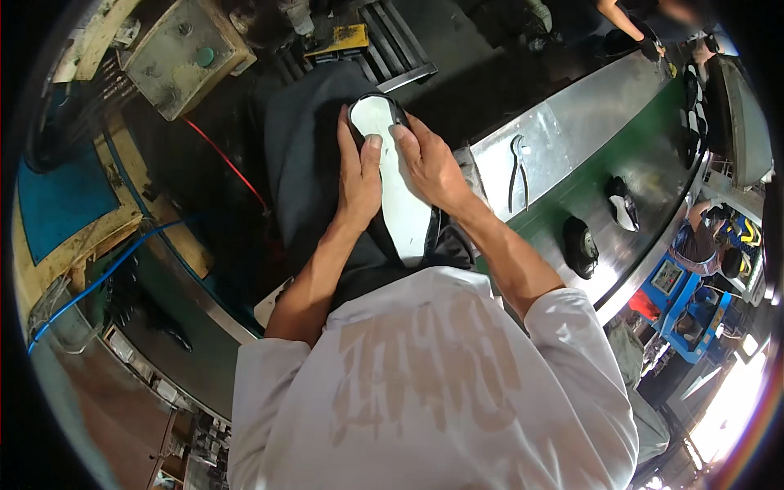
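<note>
A black shoe upper [435,224] with a pale white underside is held bottom-up over my lap, its toe or heel end pointing away from me. My left hand [358,180] wraps the left side at the far end, the thumb pressed flat on the white surface. Opposite it, my right hand [435,169] grips the right edge, its thumb also resting on the white underside. Fingers of both hands are partly hidden beneath the shoe. To the right, long-handled pincers [518,171] lie on a metal sheet [555,122].
Beside the metal sheet runs a green belt [539,219] carrying a dark shoe [581,247] and a black-and-white shoe [623,204]. Another person's arm [622,18] reaches in at the far right. A stained box [184,57], red cord [224,159] and blue hose [98,279] are on the left.
</note>
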Action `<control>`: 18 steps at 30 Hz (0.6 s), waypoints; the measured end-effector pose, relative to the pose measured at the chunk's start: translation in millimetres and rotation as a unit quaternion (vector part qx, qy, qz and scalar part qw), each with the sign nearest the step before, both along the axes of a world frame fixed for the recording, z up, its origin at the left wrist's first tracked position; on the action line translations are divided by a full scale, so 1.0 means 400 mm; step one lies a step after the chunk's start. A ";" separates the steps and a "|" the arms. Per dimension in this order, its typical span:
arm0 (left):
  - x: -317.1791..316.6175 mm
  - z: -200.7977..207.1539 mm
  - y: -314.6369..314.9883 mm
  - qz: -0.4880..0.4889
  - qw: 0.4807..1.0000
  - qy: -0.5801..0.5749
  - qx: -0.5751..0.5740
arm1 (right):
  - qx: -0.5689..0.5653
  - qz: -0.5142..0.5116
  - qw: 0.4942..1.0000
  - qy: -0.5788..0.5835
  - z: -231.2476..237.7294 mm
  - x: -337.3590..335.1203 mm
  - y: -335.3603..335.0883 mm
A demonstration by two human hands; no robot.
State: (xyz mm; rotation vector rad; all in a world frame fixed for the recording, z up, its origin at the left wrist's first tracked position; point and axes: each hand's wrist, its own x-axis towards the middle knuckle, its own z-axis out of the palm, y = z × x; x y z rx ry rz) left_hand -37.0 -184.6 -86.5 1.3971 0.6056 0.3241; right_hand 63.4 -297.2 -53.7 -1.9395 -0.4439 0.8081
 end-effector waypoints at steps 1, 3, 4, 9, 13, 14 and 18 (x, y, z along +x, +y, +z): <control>0.011 0.004 -0.006 0.019 0.999 0.009 0.027 | -0.052 0.001 0.998 0.023 0.026 0.010 -0.002; 0.028 -0.003 -0.006 0.042 0.998 0.028 0.026 | -0.001 0.032 0.993 -0.114 0.030 -0.032 -0.049; 0.039 -0.001 -0.001 0.056 0.997 0.039 0.026 | 0.026 0.049 0.982 -0.180 0.041 -0.061 -0.073; 0.065 0.034 0.051 0.104 0.988 0.116 -0.006 | -0.177 0.219 0.910 -0.305 0.145 -0.177 -0.144; 0.101 -0.001 0.161 0.092 0.959 0.049 0.262 | -0.167 0.227 0.892 -0.354 0.137 -0.154 -0.151; 0.097 -0.006 0.168 0.072 0.954 0.048 0.286 | -0.165 0.229 0.890 -0.357 0.140 -0.154 -0.155; 0.092 0.009 0.217 0.014 0.937 0.006 0.350 | -0.157 0.241 0.883 -0.371 0.159 -0.151 -0.149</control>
